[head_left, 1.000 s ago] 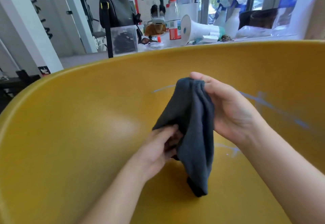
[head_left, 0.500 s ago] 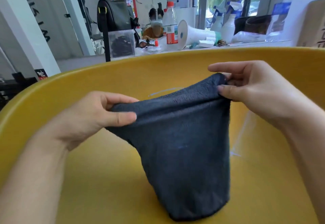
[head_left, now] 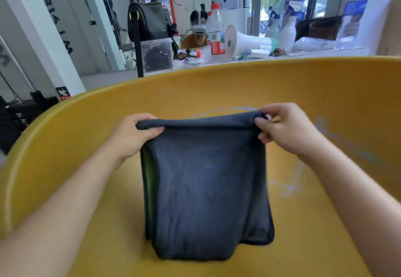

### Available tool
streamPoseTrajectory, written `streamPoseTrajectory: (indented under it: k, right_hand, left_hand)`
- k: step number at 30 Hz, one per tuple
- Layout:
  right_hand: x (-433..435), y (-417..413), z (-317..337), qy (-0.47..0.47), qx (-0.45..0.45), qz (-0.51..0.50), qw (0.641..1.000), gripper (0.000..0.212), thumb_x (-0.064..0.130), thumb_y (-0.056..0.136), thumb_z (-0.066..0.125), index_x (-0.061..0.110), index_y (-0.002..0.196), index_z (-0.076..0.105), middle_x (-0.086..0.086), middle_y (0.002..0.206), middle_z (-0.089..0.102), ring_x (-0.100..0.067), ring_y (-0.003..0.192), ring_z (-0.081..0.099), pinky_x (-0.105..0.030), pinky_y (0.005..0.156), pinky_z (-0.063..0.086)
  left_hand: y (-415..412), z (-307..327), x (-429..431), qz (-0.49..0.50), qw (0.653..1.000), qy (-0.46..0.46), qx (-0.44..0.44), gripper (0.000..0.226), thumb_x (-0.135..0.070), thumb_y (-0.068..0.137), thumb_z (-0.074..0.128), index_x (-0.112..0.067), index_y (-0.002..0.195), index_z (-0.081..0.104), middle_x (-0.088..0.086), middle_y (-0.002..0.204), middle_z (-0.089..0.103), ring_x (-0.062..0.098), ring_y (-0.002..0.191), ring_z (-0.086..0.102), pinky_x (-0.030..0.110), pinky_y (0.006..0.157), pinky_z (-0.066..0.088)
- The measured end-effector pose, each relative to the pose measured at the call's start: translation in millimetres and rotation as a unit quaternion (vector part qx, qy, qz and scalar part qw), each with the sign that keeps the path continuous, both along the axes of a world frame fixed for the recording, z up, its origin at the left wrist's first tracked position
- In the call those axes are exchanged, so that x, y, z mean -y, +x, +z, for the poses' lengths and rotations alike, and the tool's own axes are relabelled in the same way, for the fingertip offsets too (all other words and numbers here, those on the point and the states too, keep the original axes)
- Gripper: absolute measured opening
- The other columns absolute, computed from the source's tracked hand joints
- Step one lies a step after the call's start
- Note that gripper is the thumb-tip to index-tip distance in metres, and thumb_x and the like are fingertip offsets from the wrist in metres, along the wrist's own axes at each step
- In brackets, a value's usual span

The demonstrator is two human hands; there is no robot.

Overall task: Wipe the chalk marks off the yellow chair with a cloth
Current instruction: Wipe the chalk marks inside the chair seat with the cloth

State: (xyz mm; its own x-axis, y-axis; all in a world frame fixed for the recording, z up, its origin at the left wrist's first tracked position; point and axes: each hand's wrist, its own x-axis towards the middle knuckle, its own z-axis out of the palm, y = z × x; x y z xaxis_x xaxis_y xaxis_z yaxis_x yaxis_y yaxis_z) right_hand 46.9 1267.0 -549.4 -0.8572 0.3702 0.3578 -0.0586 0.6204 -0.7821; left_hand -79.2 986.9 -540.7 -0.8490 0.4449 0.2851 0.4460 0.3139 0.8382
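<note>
- Cloth (head_left: 206,189): now hanging flat over the chair (head_left: 65,146) seat, spread wider than half a second ago.
- Left hand (head_left: 134,135) and right hand (head_left: 286,129): each pinching a top corner.
- Chalk marks (head_left: 288,185): lying right of the cloth, unwiped; wiping is likely coming next.

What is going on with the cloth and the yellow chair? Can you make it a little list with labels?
cloth: dark grey cloth, held up by its top edge, hanging down
left hand: pinching the top left corner
right hand: pinching the top right corner
chair: yellow chair, seat and curved back fill the view
chalk marks: pale lines on the seat and back, not yet wiped
behind chair: bottle, megaphone, black bag
</note>
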Motion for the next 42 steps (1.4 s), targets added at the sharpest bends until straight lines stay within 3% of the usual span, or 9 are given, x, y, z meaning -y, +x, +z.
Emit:
streamPoseTrajectory:
  k: [5, 9, 12, 17, 23, 27, 33, 38, 42]
  right_hand:
    - [-2, 1, -23, 0.183, 0.215, 0.109, 0.953, 0.024, 0.013, 0.078, 0.068, 0.033, 0.091, 0.070, 0.007, 0.077, 0.061, -0.018, 0.076, 0.062, -0.039, 0.080, 0.051]
    - [25, 3, -43, 0.321, 0.486, 0.205, 0.787, 0.050, 0.045, 0.089, 0.059, 0.035, 0.137, 0.048, 0.009, 0.130, 0.056, -0.014, 0.117, 0.053, -0.027, 0.094, 0.042]
    - [53, -18, -92, 0.244, 0.422, 0.157, 0.859, 0.075, 0.068, 0.085, 0.047, 0.046, 0.149, 0.014, 0.004, 0.158, 0.021, -0.027, 0.144, 0.021, -0.045, 0.111, 0.030]
    - [120, -61, -173, 0.230, 0.373, 0.017, 0.899, 0.079, 0.079, 0.084, 0.018, 0.043, 0.150, -0.005, -0.003, 0.160, -0.018, -0.042, 0.143, -0.021, -0.068, 0.109, -0.003]
    - [170, -75, -170, 0.214, 0.257, 0.099, 0.937, 0.073, 0.078, 0.085, 0.014, 0.050, 0.145, -0.017, 0.005, 0.160, -0.020, -0.035, 0.145, -0.020, -0.061, 0.113, -0.003]
    - [177, -60, -161, 0.336, 0.112, 0.121, 0.927, 0.073, 0.086, 0.076, 0.027, 0.062, 0.142, 0.007, 0.002, 0.160, 0.019, -0.043, 0.139, 0.032, -0.071, 0.085, 0.041]
    - [159, -123, -170, 0.430, 0.005, 0.179, 0.885, 0.045, 0.064, 0.091, 0.035, 0.056, 0.135, 0.033, 0.005, 0.136, 0.049, -0.023, 0.109, 0.059, -0.034, 0.058, 0.055]
    - [123, -215, -142, 0.413, -0.019, -0.014, 0.910, 0.049, 0.051, 0.089, 0.041, 0.042, 0.138, 0.040, -0.005, 0.121, 0.046, -0.030, 0.100, 0.054, -0.032, 0.044, 0.050]
    - [96, -267, -101, 0.167, -0.025, -0.295, 0.941, 0.056, 0.046, 0.096, 0.037, 0.039, 0.149, 0.020, -0.010, 0.134, 0.033, -0.033, 0.113, 0.035, -0.037, 0.064, 0.049]
  left_hand:
    - [-2, -42, 13, -0.075, 0.978, -0.195, 0.021, 0.034, 0.007, 0.080, 0.066, -0.025, 0.091, 0.072, -0.017, 0.087, 0.072, -0.011, 0.078, 0.061, 0.004, 0.072, 0.046]
    - [7, -71, 10, -0.222, 0.762, -0.598, 0.107, 0.048, -0.030, 0.077, 0.074, -0.039, 0.122, 0.059, -0.018, 0.127, 0.054, 0.002, 0.111, 0.053, 0.026, 0.100, 0.043]
    - [13, -97, -6, -0.159, 0.814, -0.555, -0.068, 0.046, -0.043, 0.088, 0.056, -0.036, 0.132, 0.050, -0.009, 0.134, 0.047, 0.012, 0.120, 0.046, 0.032, 0.102, 0.039]
    - [10, -120, -8, -0.103, 0.743, -0.630, -0.202, 0.037, -0.038, 0.091, 0.045, -0.029, 0.127, 0.051, 0.000, 0.124, 0.053, 0.024, 0.112, 0.050, 0.037, 0.080, 0.047]
    - [-31, -81, 9, -0.003, 0.769, -0.612, -0.185, 0.031, -0.023, 0.089, 0.042, -0.031, 0.105, 0.068, -0.004, 0.110, 0.066, 0.022, 0.101, 0.060, 0.031, 0.077, 0.050]
    - [-77, -56, 4, 0.038, 0.776, -0.587, -0.229, 0.041, -0.024, 0.090, 0.042, -0.033, 0.129, 0.052, 0.000, 0.143, 0.044, 0.024, 0.132, 0.037, 0.040, 0.098, 0.043]
    - [-142, -1, -8, 0.115, 0.715, -0.547, -0.420, 0.050, -0.022, 0.090, 0.053, -0.029, 0.138, 0.041, 0.005, 0.158, 0.016, 0.028, 0.144, 0.010, 0.043, 0.115, 0.017]
    - [-186, 26, -31, 0.207, 0.763, -0.473, -0.389, 0.061, -0.036, 0.095, 0.038, -0.028, 0.149, 0.012, 0.012, 0.158, 0.012, 0.034, 0.142, 0.017, 0.051, 0.115, 0.017]
    - [-206, 18, -37, 0.271, 0.785, -0.390, -0.398, 0.053, -0.041, 0.095, 0.033, -0.020, 0.143, 0.029, 0.008, 0.130, 0.052, 0.029, 0.114, 0.047, 0.044, 0.096, 0.032]
